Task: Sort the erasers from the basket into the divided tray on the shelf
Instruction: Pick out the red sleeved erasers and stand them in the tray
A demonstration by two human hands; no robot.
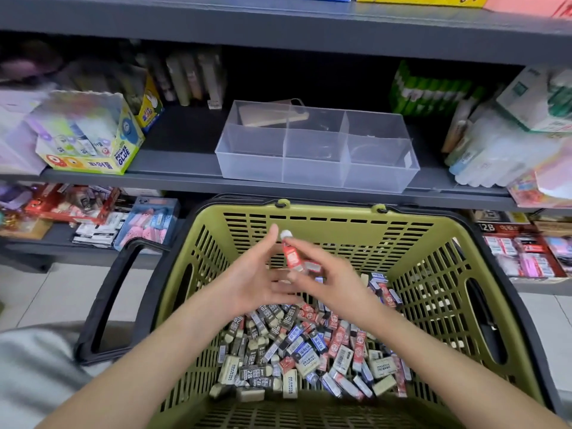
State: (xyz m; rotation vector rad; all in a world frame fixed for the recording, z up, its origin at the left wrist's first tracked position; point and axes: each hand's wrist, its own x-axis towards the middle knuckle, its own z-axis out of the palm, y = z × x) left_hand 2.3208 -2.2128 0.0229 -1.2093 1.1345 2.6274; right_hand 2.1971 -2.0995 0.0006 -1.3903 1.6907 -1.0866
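Eraser [291, 257] with a red sleeve sits pinched in our right hand [334, 283], thumb against fingertips, white end pointing up and away from us. We see what may be a second piece under the same fingers, too blurred to call. Our left hand [253, 280] is just left of it, palm turned toward the right hand, fingers straight and loose, gripping nothing, fingertips close to the eraser. Directly below both hands is the green basket [328, 212], with the pile of erasers [309, 351] on its floor: red, blue, black 2B and cream sleeves mixed. Beyond the hands and higher, the clear divided tray [312, 156] stands on the grey shelf [173, 168], near its front edge. Far left of our left hand, same shelf: glue box [89, 140]. The black basket handle [114, 292] hangs outside the rim, left of our left forearm.
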